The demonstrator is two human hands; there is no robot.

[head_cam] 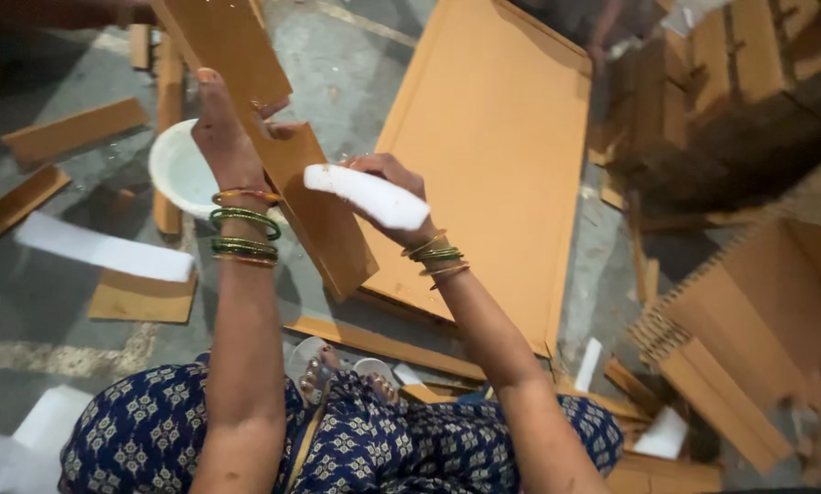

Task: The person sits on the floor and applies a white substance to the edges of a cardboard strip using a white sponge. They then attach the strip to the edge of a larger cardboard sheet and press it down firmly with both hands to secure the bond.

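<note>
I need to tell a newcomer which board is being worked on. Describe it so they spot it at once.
Start from the big cardboard sheet on the floor. Left of it, the left hand holds a narrow cardboard strip aloft, unlike the strips lying flat.

Workshop floor for cardboard packaging. Bare concrete floor [356, 64] littered with cardboard offcuts [74, 128]; large flat cardboard sheet [493, 155] laid out; corrugated stacks [749, 329] piled alongside; white glue bowl [180, 169] present.

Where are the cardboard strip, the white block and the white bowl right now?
cardboard strip [314, 215], head view, lower half of its flat face.
white block [367, 196], head view, middle of its long side.
white bowl [180, 169], head view, bare inside near the rim.
</note>
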